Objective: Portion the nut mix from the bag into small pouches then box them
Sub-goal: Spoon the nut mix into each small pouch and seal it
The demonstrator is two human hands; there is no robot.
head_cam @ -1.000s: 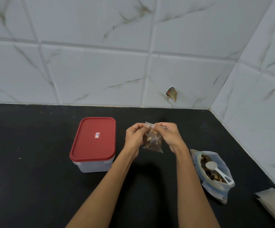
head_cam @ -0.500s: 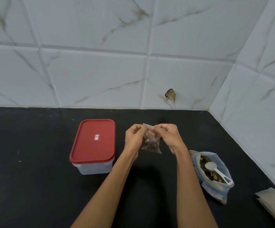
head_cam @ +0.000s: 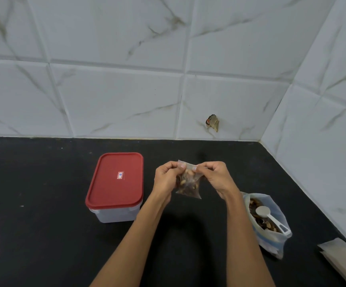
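**Both hands pinch a filled pouch above the black counter**

The far left of the black counter (head_cam: 33, 204) lies bare, a wide stretch of open surface running from the wall tiles (head_cam: 116, 100) at the back down to the near edge of the view. Next comes the box (head_cam: 114, 214), a clear tub with its red lid (head_cam: 115, 181) pressed on. A small white and red sticker (head_cam: 120, 175) sits near the middle of the lid; its print is too small to read. A strip of free counter separates the box from the left forearm.

The left hand (head_cam: 167, 178) and the right hand (head_cam: 215, 177) are held up in the middle, fingers curled, each pinching one end of the top edge of a small clear pouch (head_cam: 188, 185). The pouch hangs between them, its lower part filled with nut mix, clear of the counter and apart from the box. Dark open counter lies beneath and between the forearms.

To the right, just beside the right forearm, the bag (head_cam: 271, 235) of nut mix lies open on the counter with a white scoop (head_cam: 271, 218) resting in its mouth. Further right, at the frame's lower corner, a pale stack of flat pouches (head_cam: 341, 259) lies near the side wall. The counter narrows there, hemmed in by the tiled corner.
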